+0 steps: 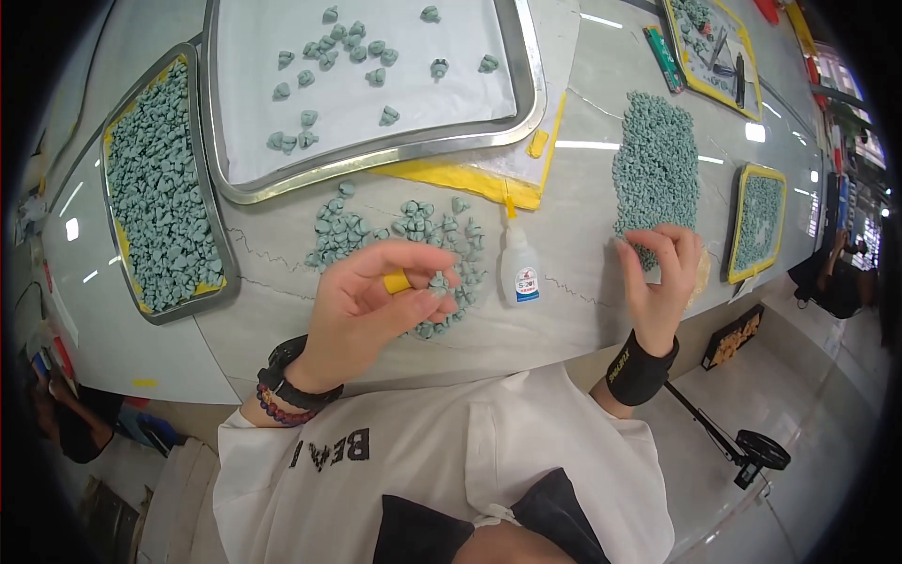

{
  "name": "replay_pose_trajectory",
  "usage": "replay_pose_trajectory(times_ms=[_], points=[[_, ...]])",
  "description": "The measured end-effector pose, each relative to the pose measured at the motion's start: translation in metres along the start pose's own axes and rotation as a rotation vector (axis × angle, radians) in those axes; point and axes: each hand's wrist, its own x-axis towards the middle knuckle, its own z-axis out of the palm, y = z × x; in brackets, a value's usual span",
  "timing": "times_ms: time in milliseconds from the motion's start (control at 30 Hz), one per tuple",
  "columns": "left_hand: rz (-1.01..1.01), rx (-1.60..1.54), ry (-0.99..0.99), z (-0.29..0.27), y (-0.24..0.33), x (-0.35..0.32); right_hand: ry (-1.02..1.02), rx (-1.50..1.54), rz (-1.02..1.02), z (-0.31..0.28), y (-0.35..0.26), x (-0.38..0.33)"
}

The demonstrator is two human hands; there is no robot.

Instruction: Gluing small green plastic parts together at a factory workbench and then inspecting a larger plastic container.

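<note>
Bright, even overhead lighting. Strip-shaped glare streaks lie on the pale table (583,273), the strongest just right of the large steel tray (376,155), whose rim also glints; smaller highlights sit left of that tray. Shadows are soft and short, the clearest under the left hand (376,301) below the tray. Fisheye distortion bows the tray's edges and the table front; black vignetting fills the corners. Focus is fair near the tray, softer and smeared toward the far right rim.
</note>
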Motion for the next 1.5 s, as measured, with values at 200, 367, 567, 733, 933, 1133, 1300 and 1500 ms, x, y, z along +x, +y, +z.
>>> replay_pose_trajectory(times_ms=[200,367,567,733,933,1133,1300,1500], points=[[-0.02,0.0,-0.028,0.001,-0.001,0.0,-0.019,-0.068,0.005,0.007,0.01,-0.007],[-0.007,-0.007,-0.052,0.0,0.0,0.0,-0.032,-0.113,-0.049,0.007,0.0,-0.005],[0.021,-0.096,-0.115,0.003,-0.005,-0.002,-0.079,0.538,-0.168,0.015,-0.078,0.005],[0.099,-0.047,-0.178,0.002,-0.003,0.001,-0.213,1.017,0.03,0.038,-0.112,-0.003],[0.224,0.034,-0.167,0.002,-0.006,-0.002,-0.276,1.077,0.129,0.039,-0.117,-0.001],[0.389,0.256,-0.118,0.003,-0.008,-0.004,-0.275,1.111,0.195,0.042,-0.119,-0.002],[0.489,0.418,-0.091,0.002,-0.008,-0.004,-0.299,1.131,0.198,0.041,-0.12,-0.001],[0.538,0.508,-0.068,0.004,-0.007,-0.004,-0.192,0.971,0.157,0.04,-0.125,0.001]])
